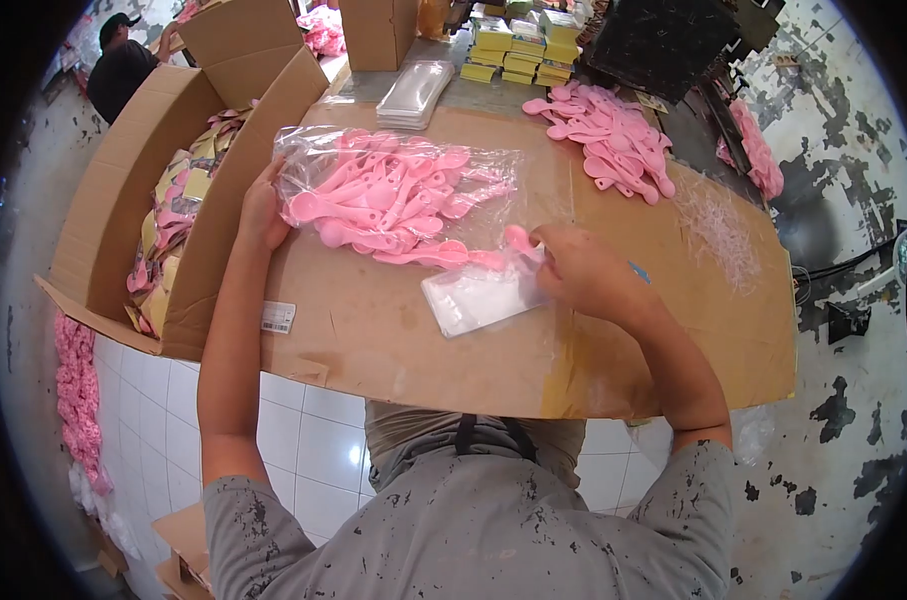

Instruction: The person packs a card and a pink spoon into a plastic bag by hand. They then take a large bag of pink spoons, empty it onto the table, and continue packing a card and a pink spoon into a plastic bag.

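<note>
Head view: left hand [264, 208] grips spoon bag [398, 195] by its left edge; right hand [586, 268] pinches a spoon [519, 239].

Slack clear bag [495, 170], jumbled pink spoons [383, 195] inside; beside the bag, another pink spoon [518, 239] and flat whitish sleeves [483, 298].

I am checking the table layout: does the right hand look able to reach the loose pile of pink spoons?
Probably yes: the pink pile lies just beyond the right hand with only cardboard between, though that hand seems busy with a spoon.
</note>
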A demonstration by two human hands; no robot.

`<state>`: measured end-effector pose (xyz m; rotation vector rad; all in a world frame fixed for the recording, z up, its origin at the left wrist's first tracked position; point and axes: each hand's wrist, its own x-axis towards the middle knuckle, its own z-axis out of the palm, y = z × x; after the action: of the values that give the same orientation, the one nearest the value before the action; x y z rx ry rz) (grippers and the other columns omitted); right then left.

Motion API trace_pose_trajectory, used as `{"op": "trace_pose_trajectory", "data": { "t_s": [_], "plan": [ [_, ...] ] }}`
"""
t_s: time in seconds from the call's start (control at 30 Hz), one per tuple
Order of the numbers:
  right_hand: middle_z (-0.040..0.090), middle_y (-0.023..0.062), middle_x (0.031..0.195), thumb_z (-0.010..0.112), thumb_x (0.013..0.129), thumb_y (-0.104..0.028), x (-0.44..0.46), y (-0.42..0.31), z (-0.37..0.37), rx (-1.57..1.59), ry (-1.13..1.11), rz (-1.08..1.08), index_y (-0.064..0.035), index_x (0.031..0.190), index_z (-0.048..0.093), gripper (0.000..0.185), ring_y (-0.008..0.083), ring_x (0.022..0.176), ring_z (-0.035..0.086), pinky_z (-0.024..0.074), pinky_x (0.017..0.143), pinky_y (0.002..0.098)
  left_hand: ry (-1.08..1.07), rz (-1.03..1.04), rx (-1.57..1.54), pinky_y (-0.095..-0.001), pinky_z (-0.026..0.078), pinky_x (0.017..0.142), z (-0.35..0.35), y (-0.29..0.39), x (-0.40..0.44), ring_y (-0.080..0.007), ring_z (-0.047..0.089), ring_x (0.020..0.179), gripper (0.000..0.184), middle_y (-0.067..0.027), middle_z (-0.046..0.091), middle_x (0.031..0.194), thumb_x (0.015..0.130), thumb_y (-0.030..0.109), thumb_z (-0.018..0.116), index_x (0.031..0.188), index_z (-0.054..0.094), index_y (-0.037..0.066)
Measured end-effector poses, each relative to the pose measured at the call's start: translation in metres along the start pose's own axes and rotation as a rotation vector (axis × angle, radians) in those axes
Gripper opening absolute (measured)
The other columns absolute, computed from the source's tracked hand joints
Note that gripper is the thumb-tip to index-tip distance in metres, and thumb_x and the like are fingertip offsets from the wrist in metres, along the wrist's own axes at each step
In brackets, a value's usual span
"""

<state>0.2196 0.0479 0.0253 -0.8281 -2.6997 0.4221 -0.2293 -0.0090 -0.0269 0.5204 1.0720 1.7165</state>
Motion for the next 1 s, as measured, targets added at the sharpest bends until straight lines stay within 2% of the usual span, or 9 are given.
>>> {"op": "trace_pose_trajectory", "data": {
  "t_s": [0.13, 0.27, 0.4, 0.57, 0.63, 0.77, 0.83, 0.93, 1.0],
  "plan": [
    [0.067, 0.0216, 0.106, 0.063, 0.089, -0.014, 0.020, -0.009, -0.007, 0.160, 0.038, 0.053, 0.0009, 0.117, 0.063, 0.032, 0.0411, 0.103, 0.064, 0.0515, 0.091, 0.0453, -0.150, -0.012, -0.181, -0.0458, 0.048, 0.112, 0.007, 0.000, -0.006, -0.0306, 0.059, 0.129, 0.045, -0.0196, 0.059, 0.140, 0.112, 0.025, 0.036, 0.146, 0.046, -0.002],
    [0.068, 0.0223, 0.108, 0.066, 0.088, -0.018, 0.031, -0.005, 0.014, 0.091, -0.091, -0.039, 0.0003, 0.113, 0.065, 0.031, 0.0407, 0.106, 0.064, 0.0508, 0.093, 0.0464, -0.305, 0.029, -0.422, -0.0481, 0.048, 0.114, 0.036, 0.009, -0.028, -0.0299, 0.060, 0.129, 0.042, -0.0198, 0.060, 0.140, 0.112, 0.025, 0.037, 0.147, 0.047, 0.002],
    [0.069, 0.0214, 0.107, 0.070, 0.088, -0.022, 0.038, -0.006, 0.007, 0.013, -0.200, 0.010, -0.0010, 0.106, 0.067, 0.028, 0.0394, 0.104, 0.065, 0.0519, 0.091, 0.0467, -0.220, 0.079, -0.284, -0.0445, 0.053, 0.106, 0.009, 0.009, -0.012, -0.0283, 0.063, 0.124, 0.044, -0.0174, 0.060, 0.139, 0.110, 0.029, 0.044, 0.145, 0.049, 0.002],
    [0.069, 0.0188, 0.095, 0.073, 0.086, -0.023, 0.029, 0.005, -0.040, -0.021, -0.116, -0.013, -0.0033, 0.099, 0.068, 0.025, 0.0389, 0.093, 0.066, 0.0517, 0.082, 0.0464, -0.051, 0.109, 0.043, -0.0393, 0.051, 0.104, 0.004, 0.011, -0.015, -0.0253, 0.062, 0.121, 0.056, -0.0167, 0.058, 0.141, 0.103, 0.039, 0.059, 0.144, 0.048, 0.002],
    [0.070, 0.0181, 0.092, 0.073, 0.085, -0.023, 0.029, 0.026, -0.061, -0.149, -0.188, 0.070, -0.0044, 0.096, 0.070, 0.022, 0.0384, 0.088, 0.066, 0.0520, 0.079, 0.0466, -0.081, 0.306, 0.429, -0.0368, 0.050, 0.103, 0.009, 0.004, -0.019, -0.0229, 0.063, 0.117, 0.059, -0.0154, 0.061, 0.134, 0.099, 0.036, 0.066, 0.142, 0.050, -0.001],
    [0.069, 0.0195, 0.094, 0.074, 0.086, -0.024, 0.039, 0.088, -0.098, -0.267, 0.055, 0.177, -0.0044, 0.096, 0.070, 0.023, 0.0370, 0.088, 0.066, 0.0516, 0.079, 0.0454, -0.152, 0.408, 0.854, -0.0351, 0.044, 0.110, 0.008, -0.008, -0.015, -0.0199, 0.055, 0.130, 0.067, -0.0134, 0.060, 0.136, 0.097, 0.028, 0.073, 0.148, 0.043, -0.003],
    [0.069, 0.0190, 0.099, 0.074, 0.086, -0.023, 0.045, 0.142, -0.097, -0.320, 0.241, 0.208, -0.0046, 0.101, 0.070, 0.024, 0.0355, 0.093, 0.066, 0.0511, 0.082, 0.0440, -0.135, 0.454, 0.771, -0.0320, 0.050, 0.098, 0.014, -0.011, -0.014, -0.0174, 0.061, 0.114, 0.053, -0.0123, 0.064, 0.125, 0.100, 0.022, 0.069, 0.142, 0.049, -0.003],
    [0.068, 0.0177, 0.113, 0.074, 0.087, -0.023, 0.046, 0.124, -0.088, -0.672, 0.589, -0.033, -0.0046, 0.112, 0.069, 0.031, 0.0339, 0.108, 0.063, 0.0490, 0.093, 0.0424, -0.149, 0.404, 0.657, -0.0278, 0.054, 0.086, 0.010, -0.014, -0.004, -0.0129, 0.065, 0.100, 0.041, -0.0096, 0.068, 0.115, 0.103, 0.017, 0.064, 0.137, 0.053, -0.003],
    [0.064, 0.0154, 0.125, 0.073, 0.088, -0.020, 0.050, 0.099, -0.067, -0.320, 0.419, -0.102, -0.0039, 0.125, 0.064, 0.041, 0.0335, 0.121, 0.057, 0.0446, 0.104, 0.0425, -0.162, 0.368, 0.619, -0.0258, 0.053, 0.080, 0.002, -0.018, 0.003, -0.0099, 0.064, 0.095, 0.036, -0.0074, 0.069, 0.111, 0.105, 0.015, 0.061, 0.136, 0.055, -0.003]
  ]
}}
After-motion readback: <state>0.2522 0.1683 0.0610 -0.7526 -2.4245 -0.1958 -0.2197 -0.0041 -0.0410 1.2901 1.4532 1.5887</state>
